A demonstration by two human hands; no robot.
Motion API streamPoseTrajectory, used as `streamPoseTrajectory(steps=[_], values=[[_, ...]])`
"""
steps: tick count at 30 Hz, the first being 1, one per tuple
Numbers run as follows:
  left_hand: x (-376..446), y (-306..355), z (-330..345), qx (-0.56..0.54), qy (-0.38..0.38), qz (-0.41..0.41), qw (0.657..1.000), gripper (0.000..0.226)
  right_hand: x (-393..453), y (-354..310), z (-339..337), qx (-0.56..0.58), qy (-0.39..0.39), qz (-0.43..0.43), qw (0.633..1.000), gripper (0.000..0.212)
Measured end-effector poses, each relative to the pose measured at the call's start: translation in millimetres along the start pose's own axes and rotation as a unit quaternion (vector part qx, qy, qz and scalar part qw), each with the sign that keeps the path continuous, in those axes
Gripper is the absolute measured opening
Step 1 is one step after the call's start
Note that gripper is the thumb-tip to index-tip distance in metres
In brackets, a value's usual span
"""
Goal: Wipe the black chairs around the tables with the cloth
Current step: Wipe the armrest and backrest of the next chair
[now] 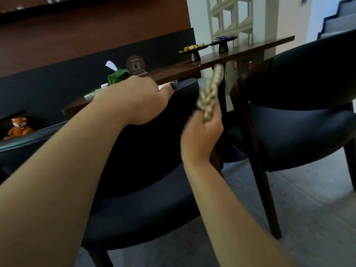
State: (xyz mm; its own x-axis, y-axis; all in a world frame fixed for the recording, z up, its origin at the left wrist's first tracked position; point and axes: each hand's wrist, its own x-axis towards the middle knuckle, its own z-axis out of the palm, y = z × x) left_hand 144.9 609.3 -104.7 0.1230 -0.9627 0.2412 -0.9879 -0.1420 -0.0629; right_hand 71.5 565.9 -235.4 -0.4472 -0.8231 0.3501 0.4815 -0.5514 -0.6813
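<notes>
Two bare forearms fill the near view, reaching over the closest black chair (134,218). Left hand (133,101) is clamped over the top of that chair's backrest, fingers curled down the far side, thumb lying along the rim, bracing it. Right hand (202,132) grips the cloth (210,91), a pale speckled rag bunched into a rope and sticking up from the fist, just beside the backrest's right edge but, as far as I can tell, off the upholstery right now.

How far along? Hard to call: no wet streaks or dust lines show on the dark padding, so I can't say which surfaces are done. My guess is this chair is mid-job, and the second black chair (308,116) to the right waits its turn.

Over on the long wooden table (250,51), two small pedestal dishes: the nearer dish (193,49) holds yellow wrapped bits, sweets perhaps, the farther dish (223,40) something blue. A green pouch (117,76) sits further left, contents hidden.
</notes>
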Motion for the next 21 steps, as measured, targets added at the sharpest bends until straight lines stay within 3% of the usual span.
streamPoseTrajectory(steps=[3,6,13,17,21], values=[[-3.7,0.5,2.1,0.005,0.033,0.001,0.999,0.058,-8.5,-20.5,25.0,-0.058,-0.075,-0.135,0.986,0.047],[-4.8,1.9,0.7,-0.005,0.030,-0.001,1.000,0.052,-16.2,6.5,19.1,-0.122,-0.082,-0.203,0.968,0.044],[-4.5,5.4,-6.1,-0.005,-0.014,-0.009,1.000,0.048,-57.2,74.1,-25.9,-0.180,-0.077,-0.048,0.980,0.059],[-6.6,7.1,-10.9,-0.016,-0.046,-0.005,0.999,0.049,-44.3,75.2,-43.0,-0.123,-0.046,0.143,0.981,0.046],[-6.1,3.3,-12.6,-0.023,-0.055,-0.014,0.998,0.050,-17.5,36.4,-39.0,-0.042,-0.020,0.091,0.995,0.049]])
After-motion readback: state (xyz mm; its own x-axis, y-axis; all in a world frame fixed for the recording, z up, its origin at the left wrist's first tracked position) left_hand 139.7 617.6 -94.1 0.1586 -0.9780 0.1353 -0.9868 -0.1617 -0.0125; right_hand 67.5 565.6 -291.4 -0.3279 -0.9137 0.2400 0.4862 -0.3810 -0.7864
